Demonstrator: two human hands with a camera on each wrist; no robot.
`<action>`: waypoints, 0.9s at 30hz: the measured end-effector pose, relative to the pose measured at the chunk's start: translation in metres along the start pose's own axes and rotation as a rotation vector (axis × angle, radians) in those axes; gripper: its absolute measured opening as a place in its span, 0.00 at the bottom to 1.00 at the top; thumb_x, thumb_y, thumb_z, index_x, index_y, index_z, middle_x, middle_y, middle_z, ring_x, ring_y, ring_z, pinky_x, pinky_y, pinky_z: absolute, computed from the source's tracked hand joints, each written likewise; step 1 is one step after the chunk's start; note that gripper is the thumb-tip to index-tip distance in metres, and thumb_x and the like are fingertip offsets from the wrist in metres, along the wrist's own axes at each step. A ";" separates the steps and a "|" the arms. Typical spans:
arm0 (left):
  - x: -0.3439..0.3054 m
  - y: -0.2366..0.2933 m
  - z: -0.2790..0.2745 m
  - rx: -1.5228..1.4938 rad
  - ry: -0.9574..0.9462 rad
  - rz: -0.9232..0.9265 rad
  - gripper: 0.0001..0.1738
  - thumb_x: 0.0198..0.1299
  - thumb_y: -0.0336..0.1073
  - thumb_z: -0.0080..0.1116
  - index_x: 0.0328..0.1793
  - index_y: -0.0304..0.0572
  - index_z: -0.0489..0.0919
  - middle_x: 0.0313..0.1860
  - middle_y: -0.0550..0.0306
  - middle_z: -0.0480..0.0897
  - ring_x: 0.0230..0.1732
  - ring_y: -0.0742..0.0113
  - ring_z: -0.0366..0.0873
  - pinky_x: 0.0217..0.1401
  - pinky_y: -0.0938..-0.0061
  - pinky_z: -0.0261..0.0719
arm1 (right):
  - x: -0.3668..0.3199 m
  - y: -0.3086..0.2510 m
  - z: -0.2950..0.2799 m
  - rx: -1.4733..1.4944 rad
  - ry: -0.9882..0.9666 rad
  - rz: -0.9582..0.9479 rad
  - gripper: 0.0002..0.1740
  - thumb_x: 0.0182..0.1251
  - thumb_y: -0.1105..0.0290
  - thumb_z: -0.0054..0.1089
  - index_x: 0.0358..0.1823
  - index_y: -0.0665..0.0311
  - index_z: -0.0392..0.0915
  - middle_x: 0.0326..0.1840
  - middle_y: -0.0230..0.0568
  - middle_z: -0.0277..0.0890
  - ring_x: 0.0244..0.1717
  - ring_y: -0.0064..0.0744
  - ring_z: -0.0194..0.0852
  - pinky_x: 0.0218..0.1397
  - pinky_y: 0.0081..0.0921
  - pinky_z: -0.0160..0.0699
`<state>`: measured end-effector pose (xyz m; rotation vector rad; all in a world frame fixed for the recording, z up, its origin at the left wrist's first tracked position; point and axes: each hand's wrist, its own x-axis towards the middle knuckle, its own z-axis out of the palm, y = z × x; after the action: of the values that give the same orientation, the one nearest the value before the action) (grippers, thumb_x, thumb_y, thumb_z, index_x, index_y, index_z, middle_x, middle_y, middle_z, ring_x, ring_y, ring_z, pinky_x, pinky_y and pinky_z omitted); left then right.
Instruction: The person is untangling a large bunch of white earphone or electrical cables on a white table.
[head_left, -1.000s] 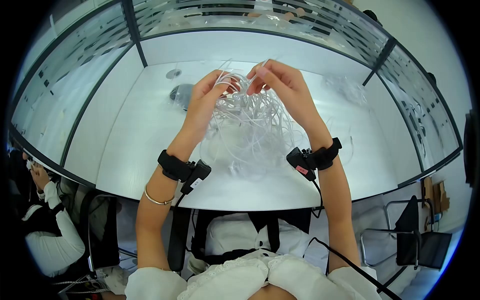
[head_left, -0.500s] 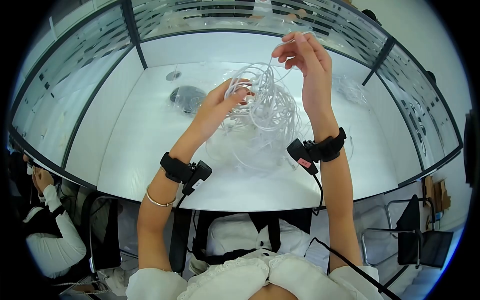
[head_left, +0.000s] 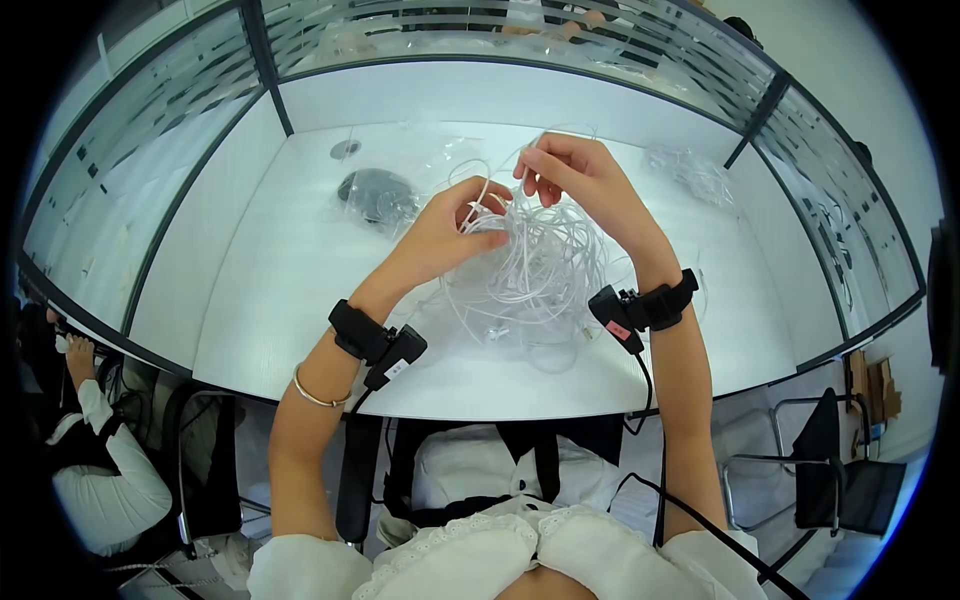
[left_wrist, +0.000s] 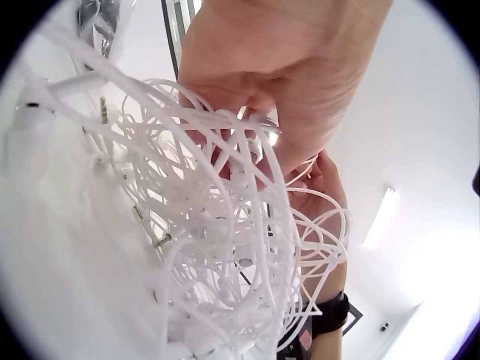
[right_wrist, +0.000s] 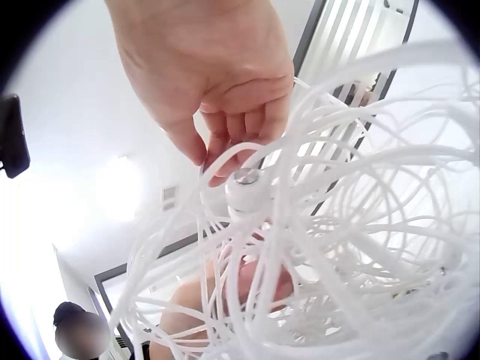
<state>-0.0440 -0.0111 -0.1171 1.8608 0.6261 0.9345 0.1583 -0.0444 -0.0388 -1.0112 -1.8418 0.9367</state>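
A tangled bundle of thin white cables (head_left: 545,255) hangs in front of the person, over the white desk. The left hand (head_left: 450,225) grips the bundle at its upper left, thumb and fingers curled round several strands. Beside it, the right hand (head_left: 585,180) pinches a strand between thumb and fingertips at the top of the bundle. In the left wrist view, metal plugs (left_wrist: 161,240) show among the loops. A white cylindrical piece with a metal end (right_wrist: 247,187) hangs near the right fingers in the right wrist view.
A dark coil in clear plastic (head_left: 375,195) lies at the back left of the desk (head_left: 270,300). Another bag with white cables (head_left: 695,175) lies at the back right. Partition panels (head_left: 420,90) enclose the desk. Another person (head_left: 110,460) sits at the far left.
The right hand rose up and right with a strand, then came back down beside the left hand. The left hand has moved slightly right and lower, still gripping the bundle.
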 end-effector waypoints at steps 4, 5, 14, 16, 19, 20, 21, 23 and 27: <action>-0.003 -0.004 0.007 0.007 0.032 -0.009 0.17 0.50 0.31 0.67 0.47 0.38 0.81 0.43 0.58 0.81 0.44 0.74 0.76 0.46 0.78 0.73 | -0.012 0.029 -0.001 -0.019 0.023 0.004 0.17 0.71 0.56 0.55 0.35 0.64 0.79 0.31 0.28 0.78 0.31 0.17 0.68 0.36 0.17 0.68; -0.001 -0.008 0.006 -0.007 0.030 -0.010 0.16 0.50 0.31 0.67 0.46 0.38 0.81 0.43 0.58 0.81 0.43 0.74 0.76 0.46 0.78 0.73 | -0.015 0.038 0.001 -0.009 0.017 -0.001 0.17 0.71 0.56 0.55 0.37 0.64 0.80 0.33 0.28 0.78 0.32 0.17 0.69 0.37 0.18 0.68; 0.000 -0.009 0.005 -0.023 0.103 -0.011 0.11 0.56 0.28 0.65 0.44 0.35 0.78 0.38 0.60 0.83 0.39 0.76 0.80 0.44 0.80 0.78 | -0.033 0.046 0.019 -0.022 0.023 -0.041 0.14 0.71 0.62 0.52 0.49 0.60 0.80 0.44 0.29 0.81 0.43 0.21 0.72 0.47 0.21 0.67; 0.001 -0.007 0.006 -0.053 0.114 -0.051 0.10 0.57 0.28 0.64 0.44 0.35 0.78 0.39 0.59 0.83 0.39 0.76 0.81 0.42 0.81 0.78 | -0.030 0.055 0.022 -0.049 0.068 -0.091 0.14 0.73 0.62 0.51 0.48 0.63 0.80 0.43 0.32 0.81 0.42 0.21 0.74 0.46 0.19 0.68; 0.000 0.007 0.009 -0.126 0.126 -0.080 0.08 0.57 0.23 0.61 0.43 0.31 0.78 0.39 0.54 0.84 0.41 0.73 0.81 0.47 0.77 0.79 | -0.026 0.067 0.023 0.174 0.159 -0.130 0.15 0.74 0.62 0.50 0.47 0.66 0.79 0.43 0.37 0.81 0.41 0.23 0.76 0.42 0.17 0.70; -0.001 0.009 0.007 -0.092 0.119 -0.094 0.09 0.57 0.23 0.61 0.44 0.30 0.78 0.40 0.54 0.84 0.42 0.73 0.81 0.48 0.77 0.78 | -0.027 0.067 0.021 0.188 0.235 -0.127 0.15 0.75 0.61 0.49 0.45 0.67 0.78 0.39 0.40 0.81 0.38 0.23 0.79 0.39 0.16 0.71; -0.001 0.011 0.006 -0.057 0.111 -0.107 0.09 0.57 0.23 0.61 0.44 0.30 0.78 0.40 0.54 0.84 0.42 0.73 0.81 0.49 0.77 0.78 | -0.028 0.066 0.019 0.232 0.273 -0.085 0.15 0.75 0.61 0.49 0.44 0.66 0.78 0.38 0.39 0.82 0.37 0.23 0.79 0.38 0.16 0.71; -0.001 0.004 0.006 -0.085 0.139 -0.043 0.11 0.57 0.24 0.62 0.46 0.32 0.78 0.43 0.55 0.83 0.45 0.74 0.80 0.50 0.78 0.77 | -0.028 0.064 0.014 0.321 0.352 -0.007 0.14 0.75 0.61 0.49 0.44 0.65 0.77 0.35 0.37 0.82 0.34 0.22 0.79 0.37 0.17 0.71; -0.001 0.001 0.006 -0.092 0.140 -0.046 0.11 0.57 0.26 0.63 0.46 0.36 0.79 0.43 0.59 0.82 0.46 0.74 0.79 0.49 0.80 0.75 | -0.025 0.073 0.010 0.329 0.418 0.029 0.17 0.76 0.58 0.47 0.43 0.64 0.77 0.33 0.35 0.82 0.30 0.21 0.78 0.36 0.18 0.71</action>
<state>-0.0398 -0.0153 -0.1180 1.7035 0.6963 1.0522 0.1785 -0.0397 -0.1144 -0.9437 -1.2834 0.9265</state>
